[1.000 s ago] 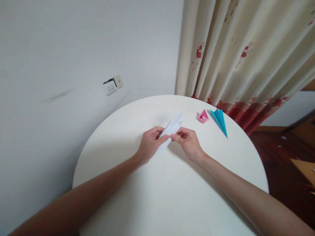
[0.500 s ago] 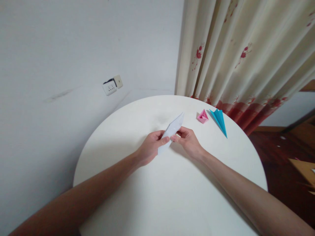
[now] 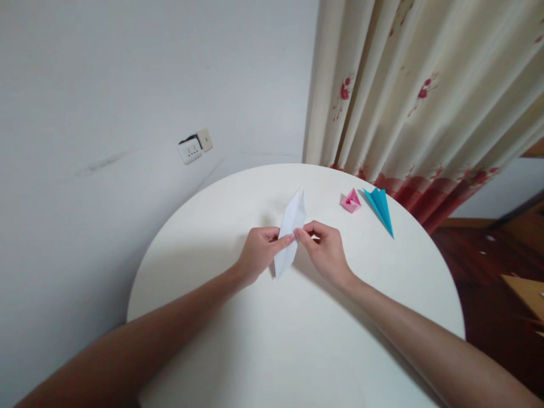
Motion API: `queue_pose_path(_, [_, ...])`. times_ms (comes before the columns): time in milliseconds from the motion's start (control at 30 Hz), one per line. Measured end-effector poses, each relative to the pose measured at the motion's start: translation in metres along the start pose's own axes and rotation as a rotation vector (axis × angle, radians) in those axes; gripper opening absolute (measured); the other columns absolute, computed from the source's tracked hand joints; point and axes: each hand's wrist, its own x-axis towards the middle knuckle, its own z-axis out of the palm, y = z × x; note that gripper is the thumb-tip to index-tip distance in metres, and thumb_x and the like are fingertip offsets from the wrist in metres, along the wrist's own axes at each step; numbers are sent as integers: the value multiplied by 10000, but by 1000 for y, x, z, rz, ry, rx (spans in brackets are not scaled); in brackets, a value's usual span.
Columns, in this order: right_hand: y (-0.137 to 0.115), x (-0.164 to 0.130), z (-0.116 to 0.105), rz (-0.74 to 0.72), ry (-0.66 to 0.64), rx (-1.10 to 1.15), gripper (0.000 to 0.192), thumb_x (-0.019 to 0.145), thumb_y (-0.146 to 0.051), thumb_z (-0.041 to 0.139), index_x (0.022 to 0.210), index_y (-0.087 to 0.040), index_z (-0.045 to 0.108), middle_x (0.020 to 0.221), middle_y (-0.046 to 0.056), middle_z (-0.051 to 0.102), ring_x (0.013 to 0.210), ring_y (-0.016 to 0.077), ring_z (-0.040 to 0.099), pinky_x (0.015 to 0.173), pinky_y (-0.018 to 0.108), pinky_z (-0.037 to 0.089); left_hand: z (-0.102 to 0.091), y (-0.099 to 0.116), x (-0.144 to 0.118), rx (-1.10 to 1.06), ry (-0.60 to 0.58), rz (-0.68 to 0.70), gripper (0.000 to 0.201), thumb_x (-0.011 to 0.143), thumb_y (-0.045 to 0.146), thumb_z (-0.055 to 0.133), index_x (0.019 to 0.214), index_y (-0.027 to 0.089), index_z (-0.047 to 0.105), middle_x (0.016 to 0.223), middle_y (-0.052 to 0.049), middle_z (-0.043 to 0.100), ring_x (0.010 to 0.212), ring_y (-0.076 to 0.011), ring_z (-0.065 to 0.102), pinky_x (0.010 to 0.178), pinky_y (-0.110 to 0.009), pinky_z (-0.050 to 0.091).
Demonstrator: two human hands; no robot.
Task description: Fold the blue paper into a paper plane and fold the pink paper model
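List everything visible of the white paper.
The white paper looks thin, plain and creased: a folded, narrow, slanted strip with its far end parting into two points and its near end tapering. It is held at a tilt over the round table. The left hand's thumb crosses its middle; the right hand pinches its right edge. Whether it touches the table is unclear.

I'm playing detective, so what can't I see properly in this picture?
All in the head view:
Middle of the white paper: covered by the left hand.
Top of the curtain: cut off by the upper edge.
Pale specks on the floor: too small.
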Motion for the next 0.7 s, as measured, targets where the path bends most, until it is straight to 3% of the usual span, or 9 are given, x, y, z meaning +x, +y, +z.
queue_pose_path(267, [6,4,-3,39,-49,35,297,821,-424,682,668,-170,663,609,-2,598,583,129,492,568,277,393,1,3,-4,-3,-57,-69,393,722,510,785,759,121,752,697,-32,685,606,-157,583,561,-247,388])
queue_pose_path(333, [8,9,-6,24,-16,74,245,819,-418,692,818,-173,690,685,-3,618,603,129,522,559,270,406,2,5,-6,23,-80,-109,389,710,507,783,737,121,744,646,-16,649,561,-141,547,525,-237,351])
queue_pose_path(433, [10,21,-16,-47,73,178,333,805,-409,723,1061,-210,648,807,-3,634,643,130,566,533,254,417,1,5,-8,84,-153,-129,402,702,518,772,644,128,688,556,9,560,494,-115,473,474,-224,275])
queue_pose_path(700, [9,35,-37,-132,32,119,201,815,-384,722,773,-198,661,630,-7,600,572,124,515,525,270,411,-2,-1,-8,170,-207,-81,415,710,518,764,586,143,638,518,18,489,471,-106,416,459,-229,221])
